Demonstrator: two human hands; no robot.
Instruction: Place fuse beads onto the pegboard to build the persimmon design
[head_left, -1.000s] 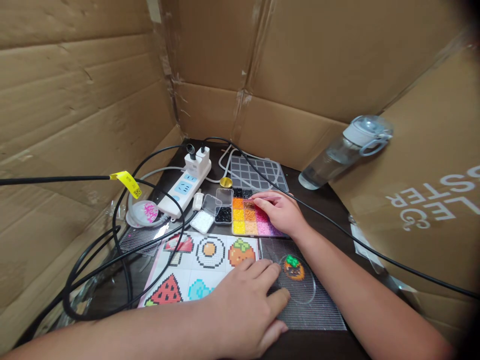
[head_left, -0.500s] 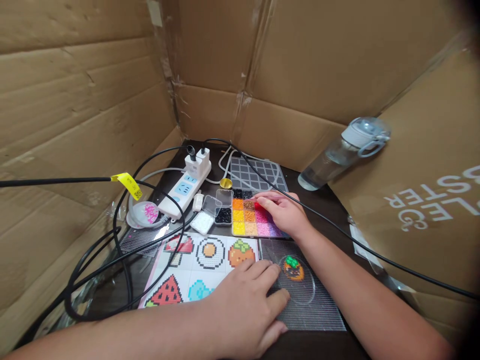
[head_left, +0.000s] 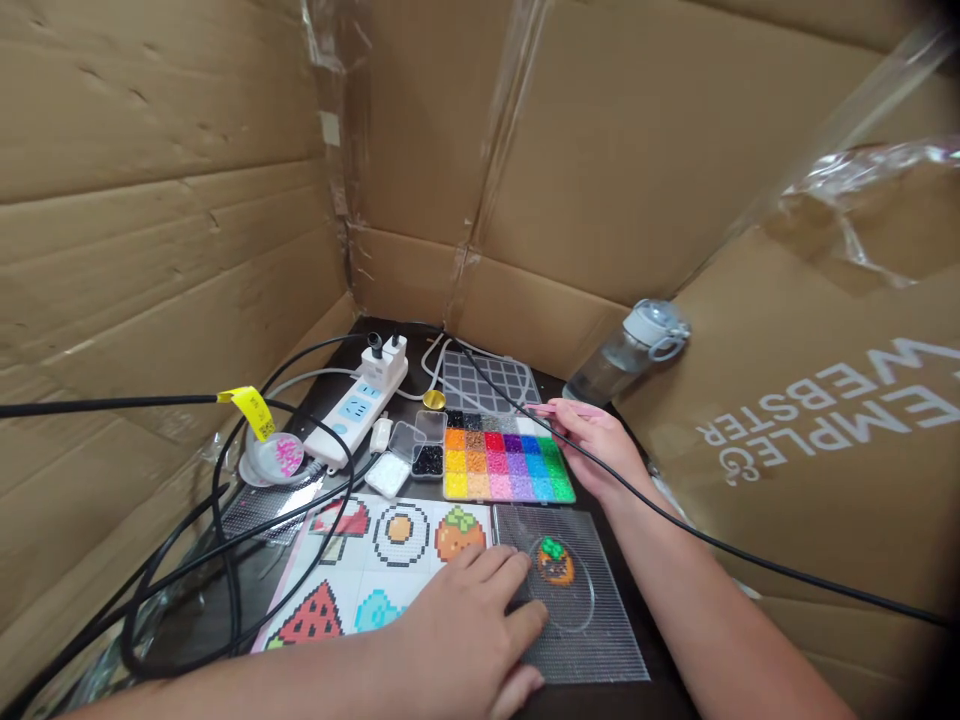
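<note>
My right hand (head_left: 604, 455) pinches pink tweezers (head_left: 570, 410) at the right back corner of a bead box (head_left: 574, 498) sorted by colour into small compartments. Whether a bead sits at the tweezers' tip is too small to tell. My left hand (head_left: 480, 620) lies with fingers stretched across the right edge of a pattern sheet (head_left: 367, 580) and the left edge of a clear pegboard (head_left: 619, 645). On the pegboard, a small orange bead persimmon (head_left: 556, 562) with green leaves and some dark spots stands inside a faint round outline.
Left of the bead box are small cases of black beads (head_left: 427, 460) and white beads (head_left: 388, 474). A power strip (head_left: 337, 425), a gold dish (head_left: 433, 400) and a water bottle (head_left: 622, 350) stand behind. A black cable (head_left: 720, 540) crosses over my right forearm; cardboard walls surround the table.
My right hand with the tweezers has moved from over the middle of the bead box to its right back corner, uncovering the coloured compartments. The view has shifted; my left hand stays on the sheet and pegboard.
</note>
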